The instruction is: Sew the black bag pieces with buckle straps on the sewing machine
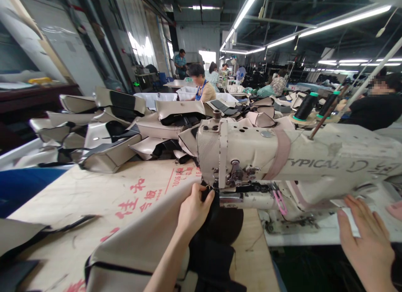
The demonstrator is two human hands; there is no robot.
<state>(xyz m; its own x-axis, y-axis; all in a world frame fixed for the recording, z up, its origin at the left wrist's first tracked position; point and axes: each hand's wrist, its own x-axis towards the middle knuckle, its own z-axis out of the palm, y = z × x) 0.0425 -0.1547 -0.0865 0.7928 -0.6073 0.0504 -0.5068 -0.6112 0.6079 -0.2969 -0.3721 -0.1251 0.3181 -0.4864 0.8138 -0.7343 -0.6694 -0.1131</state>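
A cream industrial sewing machine head [251, 154] stands at the right of the table, its needle area just past my left hand [194, 210]. That hand is shut on the edge of a beige vinyl panel with black backing and trim [135, 237], which it holds near the presser foot. The panel drapes towards me over the table. My right hand [364, 246] is open at the lower right, fingers spread, holding nothing, close to the white machine bed [314, 235]. Pink snips [279, 202] hang by the machine's front.
A pale wooden tabletop [94, 204] with red printed characters runs to the left. Several sewn beige-and-black pieces [109, 154] are heaped beyond it. Black thread cones [306, 107] stand behind the machine. A person in black [373, 112] sits at the right; other people work further back.
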